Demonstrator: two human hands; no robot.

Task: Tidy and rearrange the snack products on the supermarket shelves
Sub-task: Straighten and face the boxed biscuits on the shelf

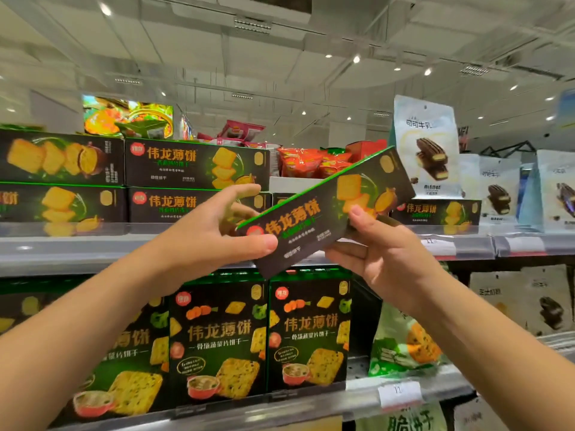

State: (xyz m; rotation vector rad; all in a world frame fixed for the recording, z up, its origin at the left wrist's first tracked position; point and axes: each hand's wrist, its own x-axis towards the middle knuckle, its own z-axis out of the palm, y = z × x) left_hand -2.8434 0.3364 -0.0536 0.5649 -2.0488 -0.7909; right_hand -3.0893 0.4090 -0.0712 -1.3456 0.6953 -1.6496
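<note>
Head view: a long black-and-green cardboard cracker box [326, 209] is held tilted, right end raised, in front of the top grey metal shelf [77, 247]. Its lower left end is pinched by the left hand [214, 231] between thumb and fingers, while the right hand [379, 247] grips its lower edge, thumb pressed on the front.

The top shelf [93, 244] has flat black and green cracker boxes [196, 163] lying in two layers on the left. One more flat box [435, 213] lies on the right, with a white snack bag [426, 147] standing on it. More white bags [501, 188] stand at the far right. The lower shelf [357, 390] has tall dark cracker boxes [217, 337] standing side by side, and a green bag [401, 343] to their right.
</note>
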